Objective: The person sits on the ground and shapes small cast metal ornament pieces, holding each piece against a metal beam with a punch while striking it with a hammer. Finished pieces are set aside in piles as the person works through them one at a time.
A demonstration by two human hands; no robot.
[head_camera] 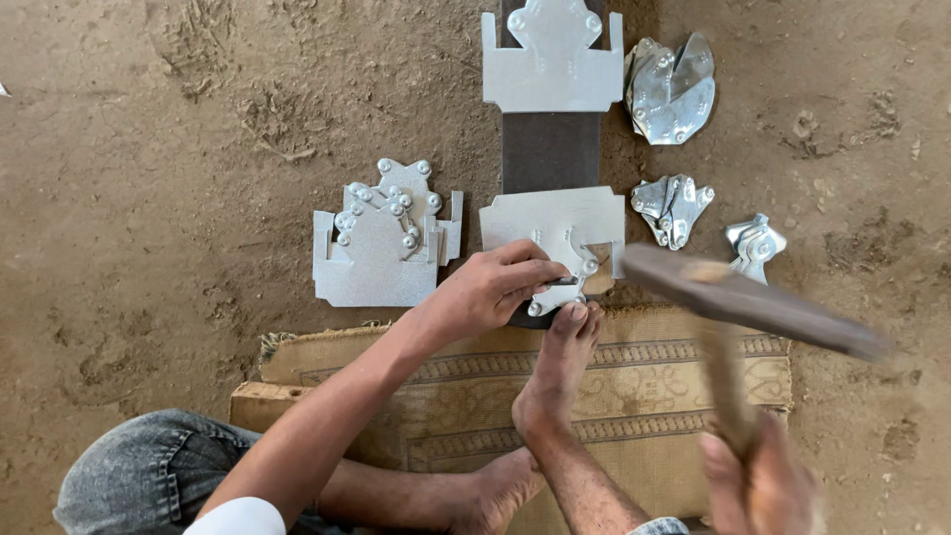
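My left hand (495,287) presses down on a flat shiny metal plate (550,223) that lies across a dark iron bar (550,149) on the dirt. A small riveted metal bracket (567,272) sits on the plate under my fingertips. My right hand (758,481) grips the wooden handle of a hammer (753,307), whose dark head is raised and blurred just right of the plate. My bare foot (560,367) rests with its toes against the plate's near edge. A second plate (552,59) lies farther along the bar.
A stack of riveted plates (381,243) lies on the ground at left. Loose metal brackets (672,89) (674,206) (755,243) lie right of the bar. A woven mat (634,396) on a board is under my legs. Bare dirt surrounds everything.
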